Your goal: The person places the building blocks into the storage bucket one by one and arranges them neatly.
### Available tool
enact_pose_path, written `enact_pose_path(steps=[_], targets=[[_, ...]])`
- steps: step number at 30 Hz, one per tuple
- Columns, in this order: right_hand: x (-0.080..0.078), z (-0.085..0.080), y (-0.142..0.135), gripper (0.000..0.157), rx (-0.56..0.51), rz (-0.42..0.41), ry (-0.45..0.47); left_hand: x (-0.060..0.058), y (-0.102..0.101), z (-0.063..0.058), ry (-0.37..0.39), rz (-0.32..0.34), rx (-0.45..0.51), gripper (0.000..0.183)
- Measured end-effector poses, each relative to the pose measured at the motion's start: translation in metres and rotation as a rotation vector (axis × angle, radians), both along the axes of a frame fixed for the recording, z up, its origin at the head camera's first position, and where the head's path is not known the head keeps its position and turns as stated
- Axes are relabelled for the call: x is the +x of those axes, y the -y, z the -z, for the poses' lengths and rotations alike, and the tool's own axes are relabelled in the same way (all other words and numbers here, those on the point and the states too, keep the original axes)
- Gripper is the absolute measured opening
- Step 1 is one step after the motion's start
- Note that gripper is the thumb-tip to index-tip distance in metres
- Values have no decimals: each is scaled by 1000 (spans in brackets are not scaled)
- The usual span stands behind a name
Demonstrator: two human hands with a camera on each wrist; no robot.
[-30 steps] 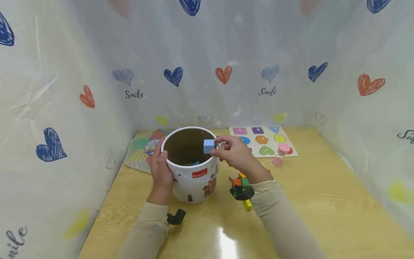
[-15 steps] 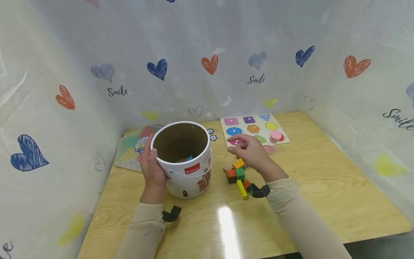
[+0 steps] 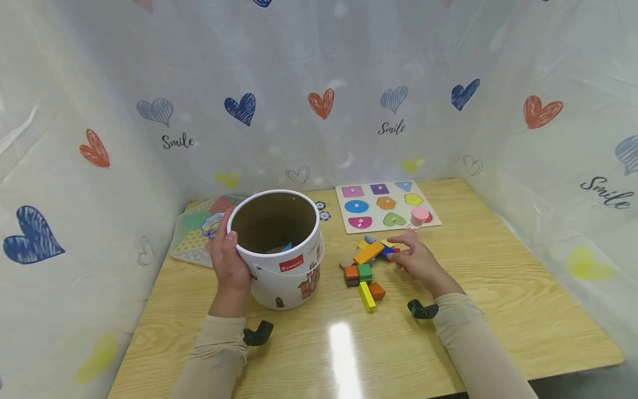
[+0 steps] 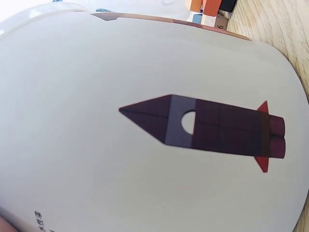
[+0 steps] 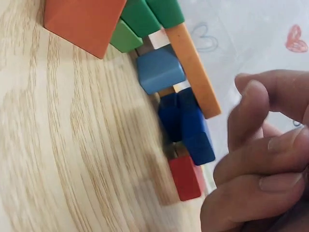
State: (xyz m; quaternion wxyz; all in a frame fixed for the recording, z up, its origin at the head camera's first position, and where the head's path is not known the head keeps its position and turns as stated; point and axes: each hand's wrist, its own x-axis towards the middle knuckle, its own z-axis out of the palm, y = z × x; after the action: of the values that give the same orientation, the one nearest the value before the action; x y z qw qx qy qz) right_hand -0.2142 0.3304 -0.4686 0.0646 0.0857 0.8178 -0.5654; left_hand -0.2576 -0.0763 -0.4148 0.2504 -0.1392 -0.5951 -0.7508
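Note:
My left hand (image 3: 230,269) holds a white bucket (image 3: 281,280) by its left side, thumb over the rim. A blue piece (image 3: 287,246) shows low inside it; the rest of the inside is mostly hidden. In the left wrist view, the bucket's printed wall (image 4: 96,179) fills most of the picture. My right hand (image 3: 417,261) hovers at the right edge of a heap of wooden blocks, fingers loosely bent around nothing. Nearest to it are a dark blue block (image 5: 197,137), a red block (image 5: 186,179) and a long orange block (image 5: 195,70).
Closer to me lie green (image 3: 365,271), yellow (image 3: 367,297) and orange-red (image 3: 377,291) blocks. A shape puzzle board (image 3: 366,221) is behind the heap, with a pink-capped object (image 3: 420,215) by it. A patterned bag (image 3: 191,235) lies left of the bucket.
A light blue block, pinched by my right hand over the bucket's rim, has left it. That hand has since moved right and down to the heap. My left hand keeps its hold.

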Motion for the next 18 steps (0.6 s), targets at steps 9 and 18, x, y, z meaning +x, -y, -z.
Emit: enact_pose_path(steps=[9, 18], targets=[[-17, 9, 15, 63, 32, -170, 95, 1, 0, -1, 2, 4, 32, 51], [-21, 12, 22, 44, 97, -104, 77, 1, 1, 1, -13, -6, -12, 49]])
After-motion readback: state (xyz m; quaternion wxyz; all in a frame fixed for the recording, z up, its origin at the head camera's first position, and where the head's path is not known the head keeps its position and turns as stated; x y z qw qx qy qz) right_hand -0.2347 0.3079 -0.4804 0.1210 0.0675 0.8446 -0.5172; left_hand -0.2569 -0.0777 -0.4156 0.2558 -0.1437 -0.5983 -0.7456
